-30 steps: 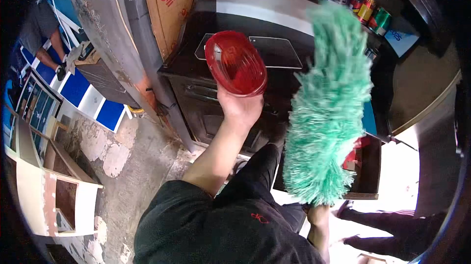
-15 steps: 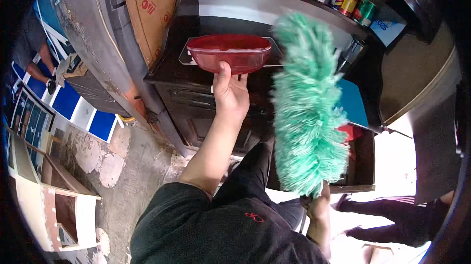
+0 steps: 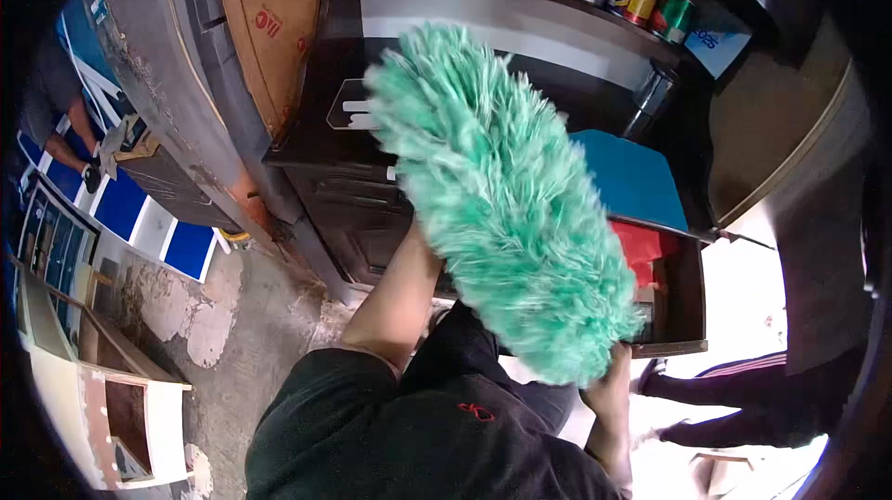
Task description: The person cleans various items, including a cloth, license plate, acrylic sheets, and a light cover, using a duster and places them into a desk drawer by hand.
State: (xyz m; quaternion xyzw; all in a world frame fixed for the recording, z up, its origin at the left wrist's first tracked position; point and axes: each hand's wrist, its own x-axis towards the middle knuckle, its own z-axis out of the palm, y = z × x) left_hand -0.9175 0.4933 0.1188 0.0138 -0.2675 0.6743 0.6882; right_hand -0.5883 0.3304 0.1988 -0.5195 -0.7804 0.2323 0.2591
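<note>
The right hand (image 3: 609, 381) has its fingers wrapped round the lower end of the green duster (image 3: 506, 203), held by the worktop's (image 3: 311, 142) front edge. The left hand is hidden behind it, grip unclear. It looks light, soft; hold below the fluff.

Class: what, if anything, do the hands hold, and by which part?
The right hand grips the green duster at its near end. The duster hides the left hand, so its hold cannot be told.
</note>
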